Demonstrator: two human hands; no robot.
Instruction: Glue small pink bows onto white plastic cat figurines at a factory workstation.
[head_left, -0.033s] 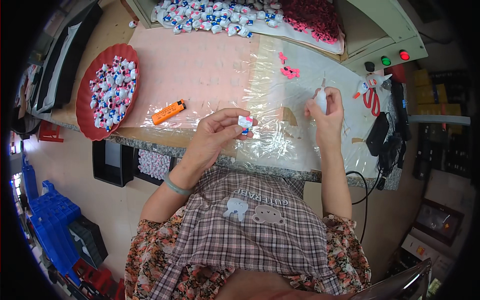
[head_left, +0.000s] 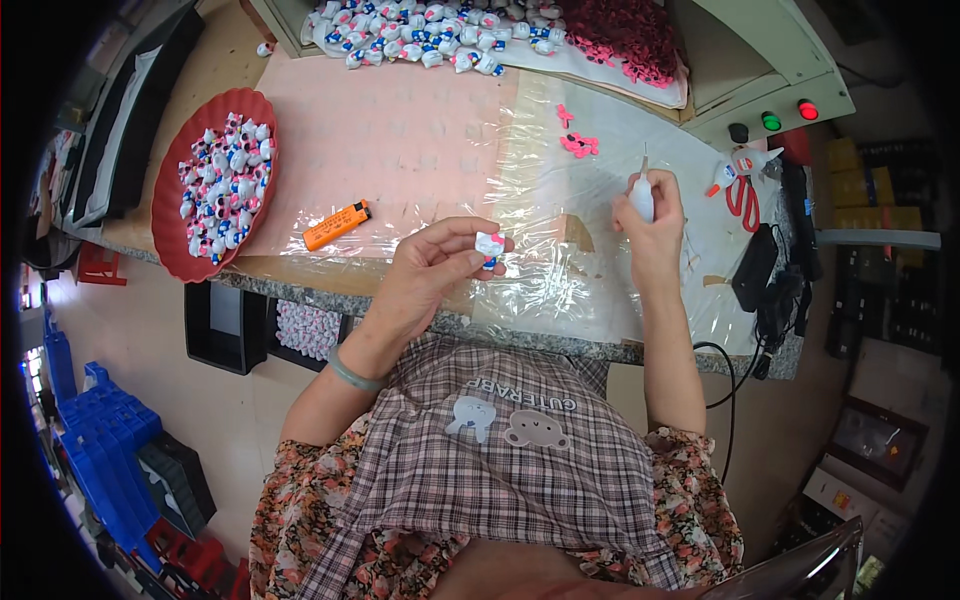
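Note:
Pinched between thumb and fingers of my left hand [head_left: 435,262] is a small figurine [head_left: 490,246], white on top with pink at one corner and blue below. My right hand [head_left: 652,225] is wrapped round a white squeeze bottle [head_left: 642,200] whose thin needle tip points up, away from me. Beyond that bottle, several small bright pink pieces [head_left: 580,146] lie on the plastic-covered table [head_left: 540,190]. To the left of my left hand rests an orange lighter [head_left: 337,225].
At the left edge stands a red scalloped bowl [head_left: 168,215] full of figurines. More figurines [head_left: 430,35] and a heap of pink pieces [head_left: 640,50] fill the shelf at the back. Red-handled scissors [head_left: 744,200], a glue bottle [head_left: 750,160] and a black adapter [head_left: 757,265] lie at right.
My right hand and the squeeze bottle have shifted very slightly to the left. My left hand with the figurine stays in place.

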